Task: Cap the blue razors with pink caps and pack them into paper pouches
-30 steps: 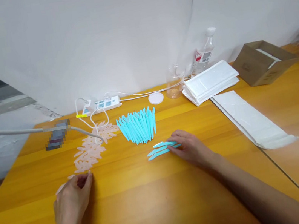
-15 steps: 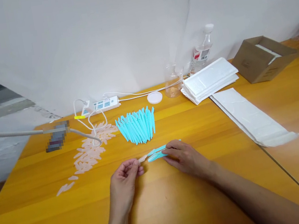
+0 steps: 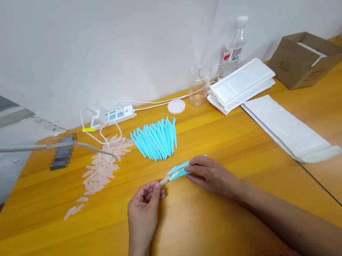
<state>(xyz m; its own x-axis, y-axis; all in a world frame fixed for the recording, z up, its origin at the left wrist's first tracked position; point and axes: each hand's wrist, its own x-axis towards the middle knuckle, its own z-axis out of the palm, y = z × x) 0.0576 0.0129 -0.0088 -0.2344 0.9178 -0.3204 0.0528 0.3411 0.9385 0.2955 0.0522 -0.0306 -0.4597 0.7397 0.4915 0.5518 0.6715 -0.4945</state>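
Between thumb and fingers, my left hand (image 3: 145, 200) pinches a translucent pale pink cap (image 3: 164, 180). The cap's far end meets or overlaps the tip of a slim turquoise eyebrow razor (image 3: 177, 174), which my right hand (image 3: 209, 174) grips with its fingers closed. A second turquoise eyebrow razor (image 3: 177, 167) lies just behind it, its middle under my right fingers; whether it is held too, I cannot tell. Beyond my hands is a pile of turquoise razors (image 3: 156, 141). Loose pale caps (image 3: 102, 170) are scattered to the left.
A white power strip (image 3: 119, 114) with cables lies by the wall, near a blurred dark phone-like object (image 3: 62, 152). Further right are a round lid (image 3: 176, 106), a clear jar (image 3: 198, 90), a bottle (image 3: 233, 54), white packets (image 3: 242, 83) and a cardboard box (image 3: 297, 61).
The pale cap and the razor tip have come together, closing the small gap between them. Both hands keep their grips. The camera view has shifted slightly.
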